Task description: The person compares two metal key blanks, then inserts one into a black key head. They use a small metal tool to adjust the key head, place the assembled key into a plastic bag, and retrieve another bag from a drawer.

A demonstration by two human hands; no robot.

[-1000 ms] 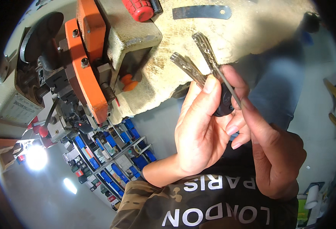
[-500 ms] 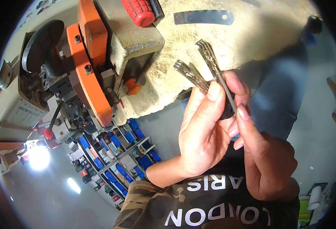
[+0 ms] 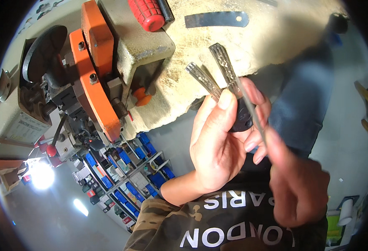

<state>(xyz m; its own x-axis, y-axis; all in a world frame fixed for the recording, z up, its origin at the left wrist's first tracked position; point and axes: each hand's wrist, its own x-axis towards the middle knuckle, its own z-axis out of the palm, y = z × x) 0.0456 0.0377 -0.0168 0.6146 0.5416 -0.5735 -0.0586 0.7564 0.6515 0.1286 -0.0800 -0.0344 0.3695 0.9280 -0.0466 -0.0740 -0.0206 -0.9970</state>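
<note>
My left hand [image 3: 217,146] pinches two keys side by side between thumb and fingers. One key [image 3: 201,78] points up and to the left; the other key [image 3: 222,60] stands more upright, with wavy cuts along its blade. Below the thumb a black key head [image 3: 243,117] shows, and my palm and fingers hide the rest. A thin grey needle file [image 3: 254,106] is gripped in my right hand [image 3: 299,188], which is smeared by motion. The file's upper end lies beside the upright key's base; whether they touch, I cannot tell.
A key cutting machine [image 3: 150,46] with orange guards [image 3: 94,79] fills the left. On the worn bench [image 3: 184,92] lie a toothed blade piece [image 3: 217,19] and a red-handled tool [image 3: 147,16]. Shelves with blue bins [image 3: 125,201] stand at lower left.
My right hand has drawn the file back, down and to the right. The keys stay in my left hand, turned slightly, and more of the black head shows.
</note>
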